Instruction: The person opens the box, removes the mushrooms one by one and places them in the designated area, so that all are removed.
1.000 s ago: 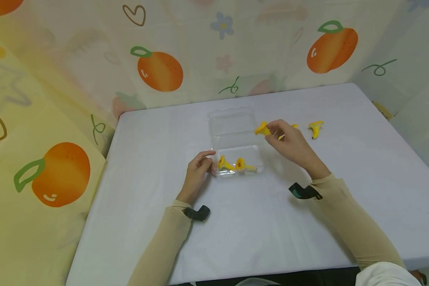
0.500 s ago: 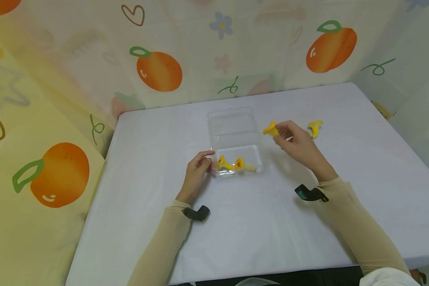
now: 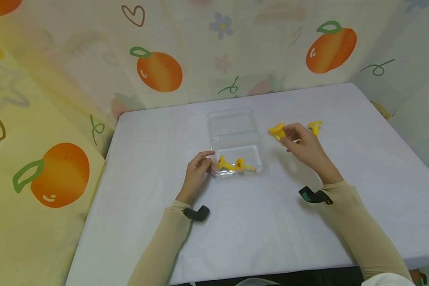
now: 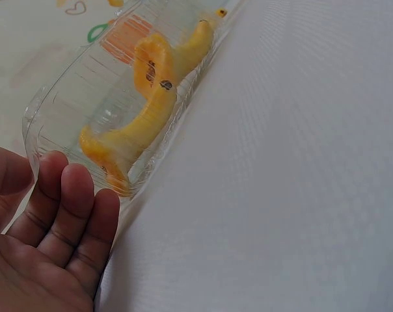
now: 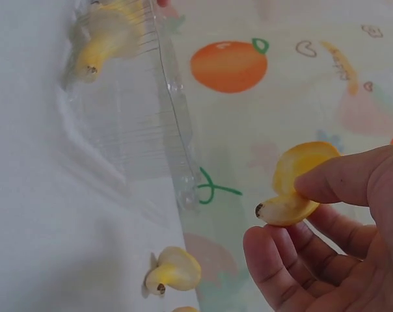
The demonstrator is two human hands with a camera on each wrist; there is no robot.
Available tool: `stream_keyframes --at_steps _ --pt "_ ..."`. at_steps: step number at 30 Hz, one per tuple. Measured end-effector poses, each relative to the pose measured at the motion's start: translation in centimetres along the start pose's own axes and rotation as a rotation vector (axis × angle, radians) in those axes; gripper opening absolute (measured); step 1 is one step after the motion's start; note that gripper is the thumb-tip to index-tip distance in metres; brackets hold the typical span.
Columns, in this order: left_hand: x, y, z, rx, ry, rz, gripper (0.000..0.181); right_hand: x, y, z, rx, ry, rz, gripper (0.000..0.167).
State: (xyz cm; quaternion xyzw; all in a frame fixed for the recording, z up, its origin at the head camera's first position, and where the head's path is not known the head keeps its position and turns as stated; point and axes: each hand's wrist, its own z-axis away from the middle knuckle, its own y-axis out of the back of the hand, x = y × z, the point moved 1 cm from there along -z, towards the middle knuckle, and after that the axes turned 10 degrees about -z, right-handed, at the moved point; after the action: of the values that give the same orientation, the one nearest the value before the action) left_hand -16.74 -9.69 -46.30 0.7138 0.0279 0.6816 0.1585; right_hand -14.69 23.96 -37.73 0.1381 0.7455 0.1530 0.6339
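Note:
My right hand pinches a yellow chanterelle-like mushroom above the table, right of a clear plastic clamshell container. In the right wrist view, thumb and fingers hold this trumpet-shaped mushroom, its dark stem tip pointing left. At the container's left end, my left hand grips the rim, fingers curled against the wall in the left wrist view. Two more yellow mushrooms lie inside along the near wall; one mushroom shows through the plastic.
The container's lid lies folded back, away from me. Another mushroom sits on the white-clothed table behind my right hand. In the right wrist view a loose mushroom shows, with part of another below it. A fruit-patterned curtain stands behind.
My right hand has moved rightward, away from the container, with the mushroom still in its fingers. The mushroom has turned slightly. My left hand and the container have stayed in place.

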Motion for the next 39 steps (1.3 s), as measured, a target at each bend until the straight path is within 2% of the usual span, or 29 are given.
stream_keyframes --at_steps 7,14,31,39 --pt "0.2 0.0 0.1 0.008 0.008 -0.016 0.031 1.3 0.4 0.1 0.014 -0.033 -0.004 0.037" --pt "0.3 0.1 0.1 0.011 0.012 -0.042 0.031 1.1 0.6 0.3 0.018 -0.069 -0.011 0.039" --pt "0.4 0.1 0.2 0.005 0.021 -0.016 0.031 2.0 0.9 0.4 0.034 -0.164 -0.018 0.043" --pt "0.3 0.1 0.1 -0.003 -0.001 0.012 0.031 2.6 1.0 0.2 0.012 -0.23 -0.028 0.044"
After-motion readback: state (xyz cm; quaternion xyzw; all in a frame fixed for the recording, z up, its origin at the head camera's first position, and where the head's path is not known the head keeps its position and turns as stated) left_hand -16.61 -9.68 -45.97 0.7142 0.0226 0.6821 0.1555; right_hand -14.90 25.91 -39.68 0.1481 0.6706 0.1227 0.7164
